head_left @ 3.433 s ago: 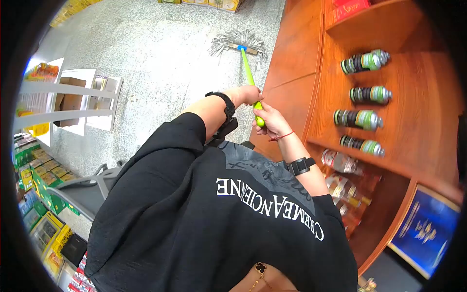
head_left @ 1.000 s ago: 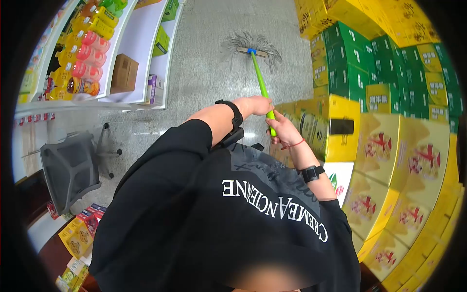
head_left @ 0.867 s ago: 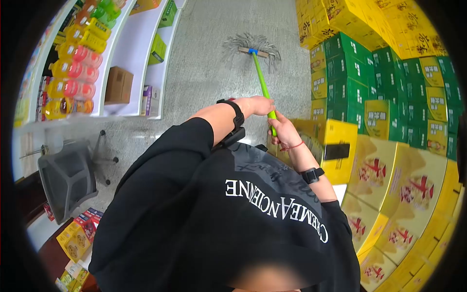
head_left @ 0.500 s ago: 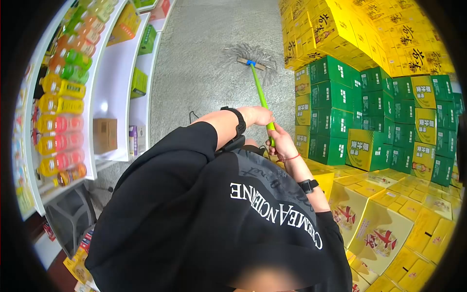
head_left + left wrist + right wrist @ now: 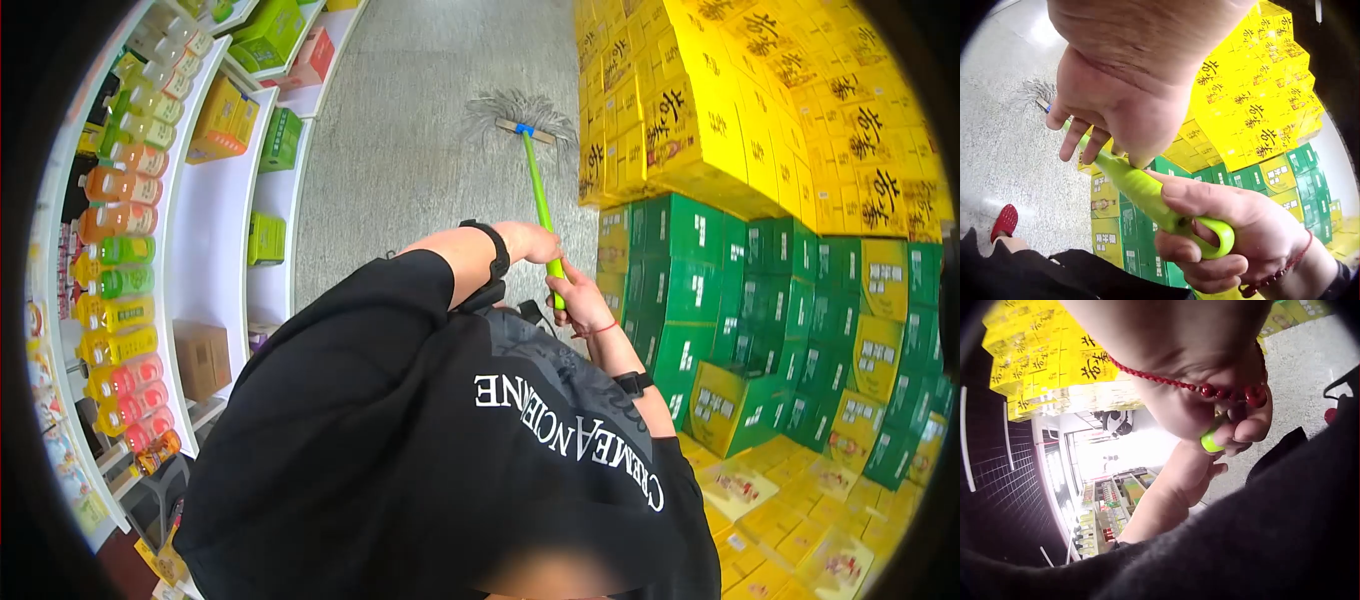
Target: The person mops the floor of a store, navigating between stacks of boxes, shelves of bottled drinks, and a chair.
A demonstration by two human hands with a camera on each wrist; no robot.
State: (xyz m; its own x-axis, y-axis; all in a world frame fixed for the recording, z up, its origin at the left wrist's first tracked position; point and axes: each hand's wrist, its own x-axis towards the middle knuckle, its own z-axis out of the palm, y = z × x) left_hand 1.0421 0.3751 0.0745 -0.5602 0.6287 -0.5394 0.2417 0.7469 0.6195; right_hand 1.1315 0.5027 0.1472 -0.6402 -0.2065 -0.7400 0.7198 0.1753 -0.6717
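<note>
A mop with a bright green handle stretches ahead over the floor. Its grey string head, with a blue joint, lies spread on the grey speckled floor. My left hand grips the handle a little above its end. In the left wrist view its fingers curl round the green shaft. Closer to my body, my right hand holds the end of the handle, thumb along the top, beside a hanging loop. The right wrist view shows the green handle tip poking out of that fist.
White shelves with bottles and cartons line the left side. Stacks of yellow boxes and green boxes stand along the right, close to my right arm. Grey floor runs between them. A chair is partly hidden at lower left.
I have walked forward from the wooden cabinet into the aisle, pushing the mop ahead. Shelves and boxes have slid back past me. Both hands keep their hold on the handle.
</note>
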